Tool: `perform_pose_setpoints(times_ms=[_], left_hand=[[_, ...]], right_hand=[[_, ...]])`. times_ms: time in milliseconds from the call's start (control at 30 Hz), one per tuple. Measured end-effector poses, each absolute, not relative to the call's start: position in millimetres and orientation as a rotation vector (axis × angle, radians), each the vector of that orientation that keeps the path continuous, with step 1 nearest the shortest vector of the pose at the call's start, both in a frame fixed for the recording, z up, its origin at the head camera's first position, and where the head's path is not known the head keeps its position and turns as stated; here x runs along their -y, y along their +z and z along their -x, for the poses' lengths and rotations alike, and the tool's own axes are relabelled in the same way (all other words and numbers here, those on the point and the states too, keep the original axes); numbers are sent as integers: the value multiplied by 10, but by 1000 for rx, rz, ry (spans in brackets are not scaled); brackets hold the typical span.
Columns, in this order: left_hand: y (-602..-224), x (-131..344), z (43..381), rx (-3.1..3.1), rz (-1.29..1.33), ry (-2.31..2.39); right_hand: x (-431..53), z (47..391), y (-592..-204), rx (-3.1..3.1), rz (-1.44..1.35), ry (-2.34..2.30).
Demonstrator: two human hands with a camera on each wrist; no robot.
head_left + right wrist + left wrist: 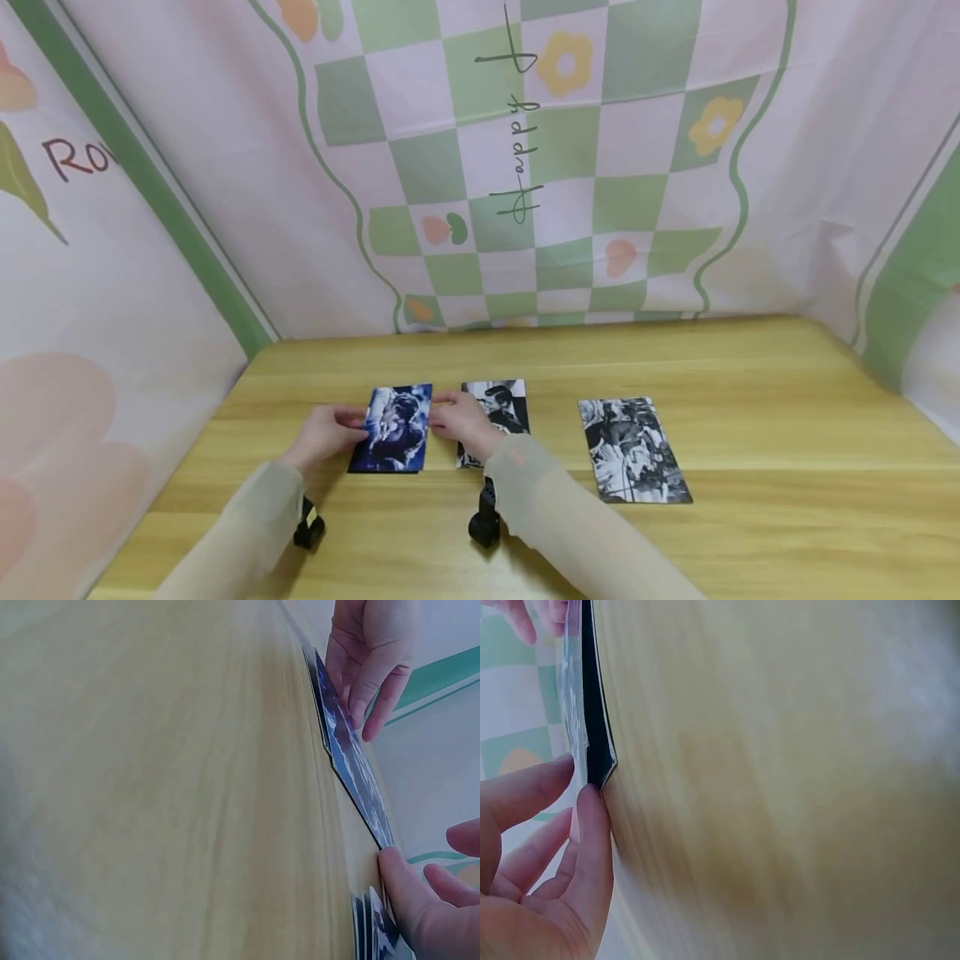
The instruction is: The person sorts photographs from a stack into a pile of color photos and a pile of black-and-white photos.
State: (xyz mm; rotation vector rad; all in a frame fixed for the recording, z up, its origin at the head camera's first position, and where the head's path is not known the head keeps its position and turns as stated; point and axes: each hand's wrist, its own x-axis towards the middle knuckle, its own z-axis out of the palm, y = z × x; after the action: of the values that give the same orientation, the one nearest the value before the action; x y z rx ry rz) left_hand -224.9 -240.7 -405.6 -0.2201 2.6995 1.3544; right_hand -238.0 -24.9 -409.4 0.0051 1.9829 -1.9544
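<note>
From above, I see a blue picture card (393, 433) on the wood table (405, 533), low in the frame and a bit left of the middle. The left hand (322, 433) is at its left edge and the right hand (467, 421) at its right edge. Neither is clenched; the fingers are loose and only touch the edges. Both arms come up from the bottom, the right one slanting in over some black-and-white cards (510, 408). Another black-and-white card (633, 450) lies to the right, away from the hands.

The card looks light, thin and a bit stiff, and its shiny front may be slippery. I'd hold it by the two long sides, gently, so the corners don't bend.

In the left wrist view, the left hand is at the lower left, palm showing. Its fingertips meet the cards by a corner, where a dark gap (594, 705) shows under the top one.

In the right wrist view, the blue card slants down the right side. The right thumb touches its low end, with the other fingers spread apart. The left hand hangs at the upper right, by the far end.
</note>
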Motion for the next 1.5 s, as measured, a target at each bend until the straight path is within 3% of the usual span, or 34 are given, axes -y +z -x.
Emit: perform_pose_setpoints(times_ms=[767, 1500], left_hand=[[-3881, 2292, 2215, -2696, 77, 1408], [-3719, 1604, 2097, -2498, -63, 1665]], right_hand=[[56, 2332, -3980, -1859, 97, -2007], [-743, 2291, -3701, -1856, 181, -2034]])
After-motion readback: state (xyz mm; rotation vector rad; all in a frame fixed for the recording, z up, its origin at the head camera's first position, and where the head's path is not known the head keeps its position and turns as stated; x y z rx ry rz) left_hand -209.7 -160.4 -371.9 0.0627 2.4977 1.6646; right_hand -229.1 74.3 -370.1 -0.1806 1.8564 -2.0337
